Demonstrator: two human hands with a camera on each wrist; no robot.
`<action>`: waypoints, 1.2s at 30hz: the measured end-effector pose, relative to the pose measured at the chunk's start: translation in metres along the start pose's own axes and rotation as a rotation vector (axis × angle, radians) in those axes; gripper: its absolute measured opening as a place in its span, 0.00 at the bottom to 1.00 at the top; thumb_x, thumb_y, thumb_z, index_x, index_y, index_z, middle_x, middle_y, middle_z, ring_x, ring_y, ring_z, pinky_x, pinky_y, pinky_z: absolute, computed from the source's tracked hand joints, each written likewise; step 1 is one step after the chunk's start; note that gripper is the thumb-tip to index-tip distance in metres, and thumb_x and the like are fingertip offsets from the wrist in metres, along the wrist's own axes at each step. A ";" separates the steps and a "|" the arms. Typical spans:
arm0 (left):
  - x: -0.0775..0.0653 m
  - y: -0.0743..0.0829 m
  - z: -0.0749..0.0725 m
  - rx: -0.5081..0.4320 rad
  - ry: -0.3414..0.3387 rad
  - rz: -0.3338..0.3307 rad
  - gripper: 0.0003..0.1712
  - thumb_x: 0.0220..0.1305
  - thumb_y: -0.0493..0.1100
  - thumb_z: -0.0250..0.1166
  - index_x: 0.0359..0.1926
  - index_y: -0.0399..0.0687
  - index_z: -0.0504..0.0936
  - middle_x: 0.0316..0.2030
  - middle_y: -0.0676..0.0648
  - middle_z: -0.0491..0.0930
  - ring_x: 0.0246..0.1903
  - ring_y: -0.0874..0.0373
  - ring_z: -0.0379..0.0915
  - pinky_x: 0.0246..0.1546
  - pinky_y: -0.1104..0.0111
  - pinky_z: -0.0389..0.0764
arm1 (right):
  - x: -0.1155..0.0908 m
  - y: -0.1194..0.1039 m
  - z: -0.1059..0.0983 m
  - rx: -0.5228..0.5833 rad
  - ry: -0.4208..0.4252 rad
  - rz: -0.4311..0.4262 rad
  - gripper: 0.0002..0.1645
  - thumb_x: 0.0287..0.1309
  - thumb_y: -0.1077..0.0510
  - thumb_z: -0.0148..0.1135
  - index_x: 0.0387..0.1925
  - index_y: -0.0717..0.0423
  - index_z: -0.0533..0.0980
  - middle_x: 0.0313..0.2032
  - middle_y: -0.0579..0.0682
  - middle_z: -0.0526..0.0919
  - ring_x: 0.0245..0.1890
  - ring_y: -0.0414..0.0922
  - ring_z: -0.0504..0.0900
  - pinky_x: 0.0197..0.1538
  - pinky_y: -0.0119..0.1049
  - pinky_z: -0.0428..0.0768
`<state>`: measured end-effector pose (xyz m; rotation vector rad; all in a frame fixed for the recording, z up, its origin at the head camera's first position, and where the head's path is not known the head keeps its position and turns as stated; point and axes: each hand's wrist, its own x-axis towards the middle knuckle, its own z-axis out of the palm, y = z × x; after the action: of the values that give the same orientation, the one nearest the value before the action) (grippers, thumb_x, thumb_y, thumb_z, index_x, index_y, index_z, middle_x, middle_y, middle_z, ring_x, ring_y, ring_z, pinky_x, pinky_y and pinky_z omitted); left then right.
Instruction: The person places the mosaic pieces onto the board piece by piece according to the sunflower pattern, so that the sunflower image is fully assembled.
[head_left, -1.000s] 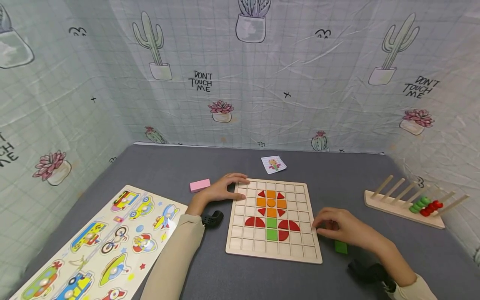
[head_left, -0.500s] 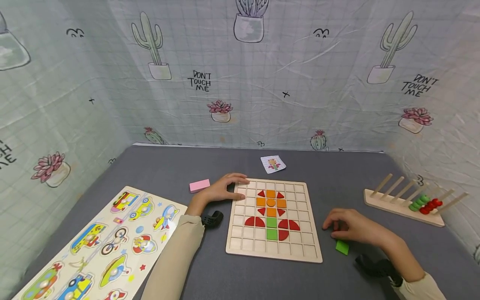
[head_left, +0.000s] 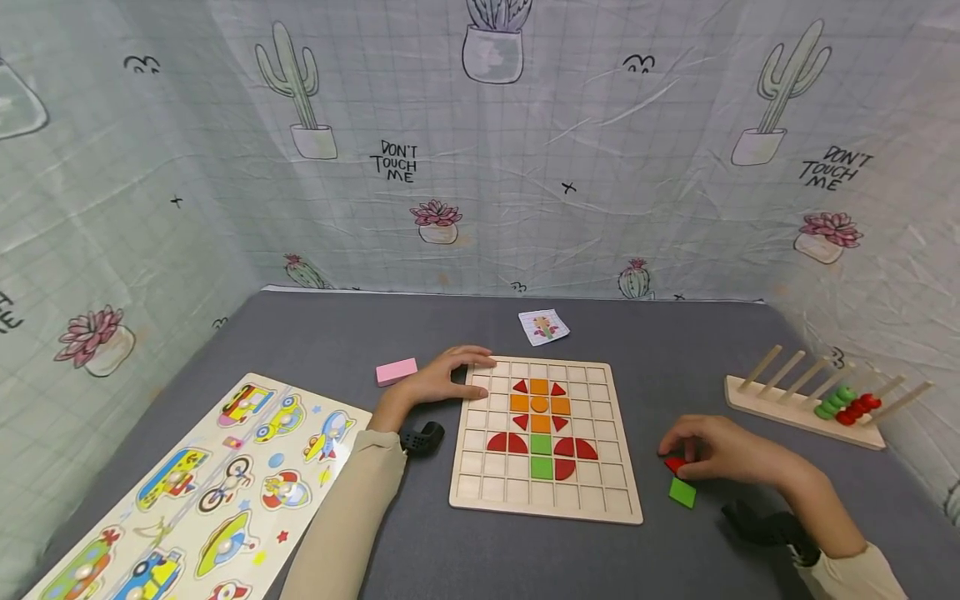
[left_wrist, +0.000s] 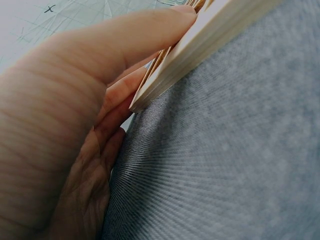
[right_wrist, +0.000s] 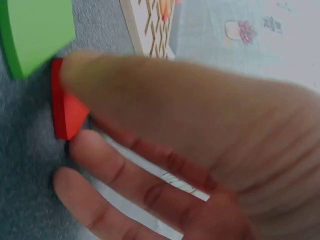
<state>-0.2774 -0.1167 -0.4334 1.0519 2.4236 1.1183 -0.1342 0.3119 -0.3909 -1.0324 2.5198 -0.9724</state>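
Observation:
The left hand (head_left: 438,379) rests at the far left corner of a wooden grid board (head_left: 480,493). In the left wrist view its thumb lies on the board's rim (left_wrist: 172,75), other fingers at the edge beyond. Orange squares, an orange circle, red triangles, red quarter-circles and green squares form a flower on the grid. To the right of the board, the right hand (head_left: 727,450) pinches a small red piece (head_left: 675,464) between thumb and fingers, low over the table. Its full outline is partly covered. Just in front lies a loose green square tile (head_left: 682,492).
A picture card (head_left: 543,327) lies behind the board. A pink block (head_left: 396,372) sits by the left wrist. A vehicle puzzle board (head_left: 217,500) fills the left side, and a wooden peg stand (head_left: 795,412) with green and red beads stands at right.
The right hand has moved right, away from the board's edge, to the red piece, which is now visible at its fingertips. The green tile has turned slightly. The left hand stays put.

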 end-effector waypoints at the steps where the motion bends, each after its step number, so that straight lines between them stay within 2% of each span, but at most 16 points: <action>1: 0.000 0.000 0.000 -0.001 0.002 0.002 0.31 0.60 0.44 0.70 0.65 0.48 0.75 0.69 0.45 0.64 0.71 0.46 0.52 0.69 0.46 0.52 | -0.001 0.001 -0.001 0.017 -0.011 0.006 0.12 0.55 0.66 0.69 0.42 0.65 0.79 0.36 0.52 0.78 0.28 0.33 0.73 0.26 0.31 0.75; 4: 0.000 -0.002 0.000 0.001 0.007 0.004 0.30 0.60 0.44 0.70 0.64 0.48 0.75 0.69 0.46 0.64 0.71 0.47 0.52 0.70 0.47 0.52 | -0.003 0.004 -0.001 0.007 0.000 -0.003 0.12 0.56 0.65 0.68 0.42 0.65 0.79 0.36 0.53 0.78 0.29 0.32 0.73 0.27 0.31 0.76; 8: 0.000 -0.003 0.001 -0.003 0.007 -0.004 0.30 0.60 0.44 0.70 0.64 0.48 0.76 0.69 0.46 0.64 0.71 0.47 0.52 0.70 0.47 0.52 | 0.001 0.007 0.005 -0.075 0.095 -0.068 0.12 0.55 0.66 0.69 0.42 0.64 0.79 0.33 0.50 0.78 0.28 0.30 0.72 0.26 0.30 0.73; 12: 0.000 -0.002 0.001 -0.005 0.004 -0.008 0.31 0.60 0.44 0.70 0.64 0.48 0.75 0.69 0.46 0.64 0.71 0.47 0.51 0.70 0.47 0.52 | 0.006 0.006 0.013 -0.111 0.174 -0.104 0.20 0.54 0.69 0.69 0.50 0.63 0.77 0.37 0.51 0.76 0.26 0.30 0.70 0.25 0.29 0.72; 14: 0.000 -0.002 0.001 -0.002 0.003 -0.009 0.31 0.60 0.44 0.70 0.64 0.48 0.75 0.70 0.46 0.64 0.71 0.47 0.51 0.70 0.47 0.52 | 0.008 0.005 0.014 -0.093 0.180 -0.113 0.23 0.55 0.69 0.67 0.53 0.62 0.75 0.40 0.54 0.75 0.25 0.30 0.71 0.25 0.28 0.73; 17: -0.001 -0.002 0.001 0.001 0.003 -0.011 0.31 0.60 0.44 0.70 0.64 0.49 0.75 0.70 0.46 0.64 0.71 0.47 0.51 0.70 0.47 0.51 | 0.011 0.004 0.015 -0.052 0.157 -0.132 0.20 0.56 0.72 0.65 0.51 0.61 0.76 0.44 0.58 0.74 0.25 0.33 0.72 0.26 0.29 0.74; 20: -0.001 -0.001 0.000 -0.002 0.003 -0.013 0.31 0.60 0.45 0.70 0.64 0.49 0.75 0.69 0.46 0.64 0.71 0.47 0.51 0.70 0.46 0.51 | 0.012 0.003 0.014 -0.030 0.132 -0.138 0.16 0.55 0.74 0.64 0.46 0.64 0.78 0.43 0.58 0.74 0.29 0.36 0.75 0.28 0.29 0.76; 24: -0.001 0.000 0.000 -0.001 0.004 -0.014 0.31 0.60 0.45 0.70 0.64 0.49 0.75 0.69 0.46 0.64 0.71 0.47 0.51 0.70 0.46 0.52 | 0.012 0.002 0.014 -0.022 0.108 -0.106 0.15 0.55 0.74 0.64 0.46 0.69 0.78 0.44 0.59 0.74 0.34 0.37 0.76 0.30 0.30 0.79; 32: -0.001 0.000 -0.001 -0.007 0.005 -0.010 0.30 0.60 0.45 0.70 0.64 0.48 0.76 0.69 0.45 0.64 0.71 0.46 0.52 0.69 0.46 0.52 | 0.014 0.001 0.018 -0.102 0.152 -0.071 0.23 0.55 0.63 0.70 0.51 0.67 0.75 0.35 0.48 0.72 0.24 0.28 0.67 0.24 0.27 0.70; 36: 0.000 0.001 -0.001 -0.016 0.004 -0.002 0.30 0.60 0.44 0.70 0.64 0.47 0.75 0.69 0.45 0.64 0.71 0.45 0.52 0.69 0.46 0.52 | 0.014 0.002 0.017 -0.084 0.149 -0.104 0.20 0.54 0.66 0.69 0.50 0.64 0.76 0.39 0.52 0.74 0.23 0.30 0.68 0.24 0.28 0.71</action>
<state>-0.2776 -0.1167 -0.4321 1.0431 2.4142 1.1379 -0.1376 0.2949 -0.4046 -1.1659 2.6711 -1.0148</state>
